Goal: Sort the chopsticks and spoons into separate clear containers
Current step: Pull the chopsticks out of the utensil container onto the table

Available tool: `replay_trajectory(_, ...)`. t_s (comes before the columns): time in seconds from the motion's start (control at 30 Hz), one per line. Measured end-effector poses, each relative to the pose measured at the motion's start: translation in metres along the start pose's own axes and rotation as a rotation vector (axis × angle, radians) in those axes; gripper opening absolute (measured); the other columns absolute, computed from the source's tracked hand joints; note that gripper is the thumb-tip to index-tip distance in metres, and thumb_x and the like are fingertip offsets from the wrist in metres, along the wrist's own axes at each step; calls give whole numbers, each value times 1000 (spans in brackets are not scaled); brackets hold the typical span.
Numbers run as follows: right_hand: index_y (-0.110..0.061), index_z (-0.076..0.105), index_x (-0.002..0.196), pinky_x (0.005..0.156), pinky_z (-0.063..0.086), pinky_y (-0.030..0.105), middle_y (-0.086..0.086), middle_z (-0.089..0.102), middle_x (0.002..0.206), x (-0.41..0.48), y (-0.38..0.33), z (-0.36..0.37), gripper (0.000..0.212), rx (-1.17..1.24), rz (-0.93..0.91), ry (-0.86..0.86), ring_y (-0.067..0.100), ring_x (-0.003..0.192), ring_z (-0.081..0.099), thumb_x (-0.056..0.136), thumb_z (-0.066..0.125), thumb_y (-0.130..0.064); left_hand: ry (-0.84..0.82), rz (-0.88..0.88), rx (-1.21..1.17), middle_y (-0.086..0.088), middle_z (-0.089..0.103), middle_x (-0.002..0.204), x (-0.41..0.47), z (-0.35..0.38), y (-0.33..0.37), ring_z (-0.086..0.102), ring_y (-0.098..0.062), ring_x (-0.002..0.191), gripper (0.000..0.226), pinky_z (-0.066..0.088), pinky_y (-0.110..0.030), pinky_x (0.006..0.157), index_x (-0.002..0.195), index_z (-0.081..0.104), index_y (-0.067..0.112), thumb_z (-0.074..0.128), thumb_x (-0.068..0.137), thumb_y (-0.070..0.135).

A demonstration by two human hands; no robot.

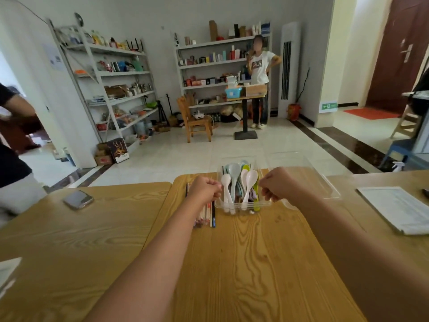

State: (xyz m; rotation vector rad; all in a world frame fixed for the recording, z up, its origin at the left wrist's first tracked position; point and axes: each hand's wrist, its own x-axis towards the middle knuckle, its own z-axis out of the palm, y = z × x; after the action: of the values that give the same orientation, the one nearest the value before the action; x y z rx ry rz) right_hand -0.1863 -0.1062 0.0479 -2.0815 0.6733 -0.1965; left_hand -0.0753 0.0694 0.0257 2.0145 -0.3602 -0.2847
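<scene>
On the wooden surface [255,263], the left hand [206,189] and right hand [276,184] are each closing a grip on a clear container [264,204], at its 9 and 3 o'clock. Spoons [234,173] are standing inside it. Chopsticks [212,217] are lying at its 8 o'clock, under the left wrist. A larger clear tray [320,182] is sitting at 2 o'clock.

Open tabletop [243,263] before spoon container [264,204]

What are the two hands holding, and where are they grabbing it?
The left hand seems to pinch the clear spoon container by its left rim, and the right hand pinches its right rim.
</scene>
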Motion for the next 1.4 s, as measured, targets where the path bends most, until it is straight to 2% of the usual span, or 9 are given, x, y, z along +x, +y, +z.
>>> replay_trajectory(0.13, 12, 67, 86, 46, 44, 25, 16, 66, 65, 20, 1, 17, 23, -39, -10, -37, 24, 50, 56, 91, 59, -9, 10, -5, -32, -7, 70, 91, 5, 2, 1, 65, -12, 76, 8, 51, -18, 60, 97, 67, 6, 59, 96, 7)
replay_trajectory(0.23, 8, 67, 84, 43, 42, 23, 11, 64, 59, 31, 1, 32, 24, -117, -19, -67, 16, 40, 52, 91, 63, -14, 29, -2, -35, -7, 72, 95, 10, 4, 6, 67, -13, 80, 12, 53, -21, 67, 104, 68, 5, 58, 96, 6)
replay_trajectory(0.57, -13, 46, 68, 45, 34, 21, 0, 50, 59, 88, 1, 84, 34, -332, -66, -54, 11, 50, 47, 91, 64, -30, 80, -9, -15, -5, 70, 96, 48, -3, -13, 69, -18, 87, 18, 58, -28, 79, 89, 63, 17, 57, 95, 1)
replay_trajectory(0.7, -13, 56, 79, 66, 57, 34, 2, 60, 72, 107, -6, 110, 24, -428, -76, -25, 20, 68, 62, 87, 65, -33, 70, -16, 20, -3, 72, 96, 72, -1, -21, 69, -14, 82, 16, 59, -31, 79, 89, 65, 17, 58, 95, 4)
replay_trajectory(0.9, -11, 60, 95, 76, 57, 42, 7, 67, 93, 124, -8, 127, 12, -563, -58, 27, 26, 86, 65, 88, 60, -20, 31, 16, 51, -2, 71, 94, 91, 6, -28, 66, -9, 76, 15, 53, -19, 67, 91, 66, 18, 58, 96, 7)
replay_trajectory(1.03, -9, 57, 96, 64, 57, 34, 2, 61, 76, 131, 0, 118, 22, -437, 8, 25, 20, 71, 64, 89, 64, -29, 37, 23, 79, -1, 70, 95, 96, 4, -33, 66, -8, 73, 14, 52, -20, 66, 93, 65, 18, 57, 96, 7)
replay_trajectory(1.13, -6, 52, 99, 47, 43, 26, 3, 58, 70, 131, 3, 101, 28, -298, 55, 31, 14, 57, 57, 89, 65, -29, 57, 44, 135, -1, 71, 88, 99, 3, -29, 67, -9, 71, 15, 58, -28, 75, 88, 66, 19, 58, 96, 9)
replay_trajectory(1.33, -11, 50, 97, 70, 61, 36, 10, 64, 84, 131, 10, 89, 28, -118, 102, 30, 22, 76, 69, 86, 69, -27, 72, 145, 483, 1, 71, 94, 97, 24, -15, 67, -13, 85, 15, 51, -24, 70, 93, 74, 14, 61, 95, 20)
replay_trajectory(1.4, -10, 51, 98, 62, 58, 32, 8, 63, 81, 131, 12, 89, 29, -75, 137, 15, 19, 68, 65, 86, 69, -28, 69, 163, 610, -1, 71, 96, 98, 35, -13, 67, -15, 84, 15, 53, -25, 70, 97, 73, 13, 62, 95, 23)
